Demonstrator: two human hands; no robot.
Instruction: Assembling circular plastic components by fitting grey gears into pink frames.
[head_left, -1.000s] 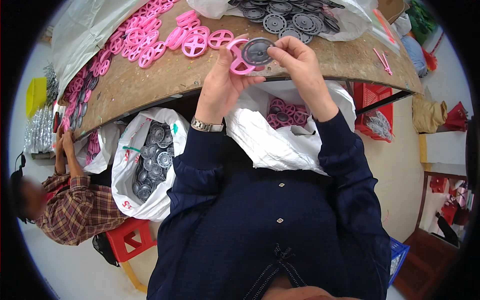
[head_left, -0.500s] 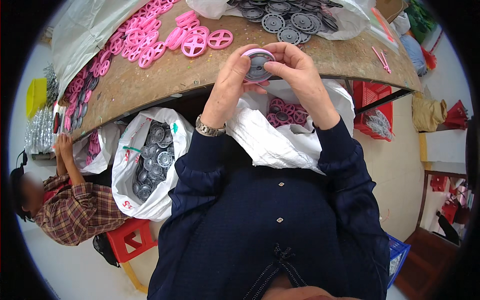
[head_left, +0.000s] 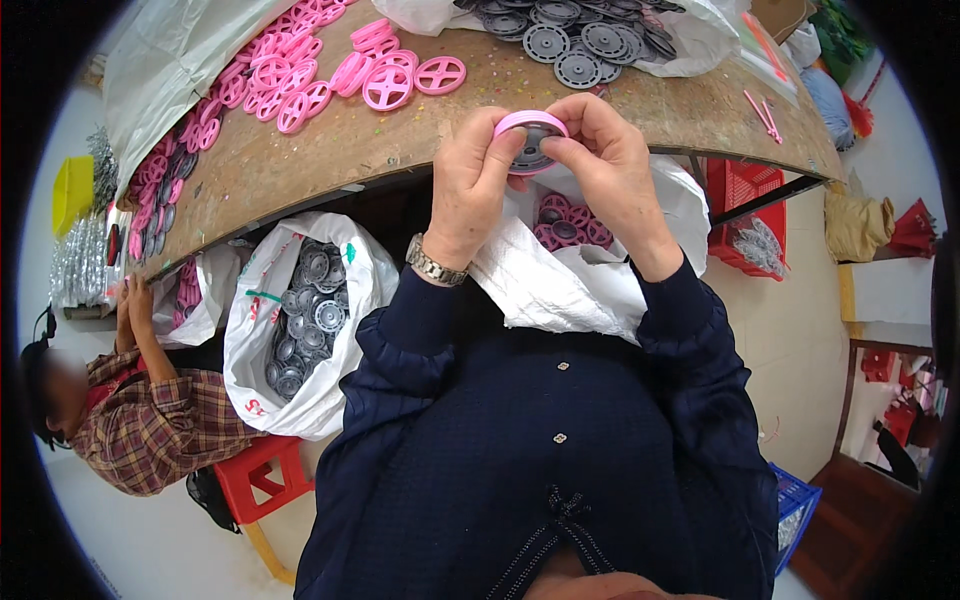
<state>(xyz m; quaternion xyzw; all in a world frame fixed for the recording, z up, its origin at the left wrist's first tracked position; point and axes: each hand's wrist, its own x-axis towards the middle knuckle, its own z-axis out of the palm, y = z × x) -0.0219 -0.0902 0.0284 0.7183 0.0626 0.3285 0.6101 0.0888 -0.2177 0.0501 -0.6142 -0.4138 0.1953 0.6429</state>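
Observation:
Between my two hands is a toy wheel, a grey disc [head_left: 532,150] set inside a pink rim [head_left: 531,118]. My left hand [head_left: 482,165] grips its left side, thumb pressed on the grey face. On the right side, my right hand [head_left: 598,150] is closed on the same wheel, its thumb also on the disc. The wheel is tilted, held just off the table's front edge. Under it, an open white sack [head_left: 560,285] holds pink wheels with grey centres [head_left: 567,230]. The fingers behind the wheel are partly hidden.
Loose pink spoked rims [head_left: 388,88] and grey discs [head_left: 578,68] lie on the wooden table [head_left: 400,140]. A white sack of grey parts [head_left: 250,350] stands on the left, by a seated person in plaid [head_left: 165,425]. A red crate [head_left: 745,200] is under the table's right end.
Both hands have come slightly nearer to me with the wheel. The wheel has tipped, so its pink edge shows more, and both thumbs now press on its face.

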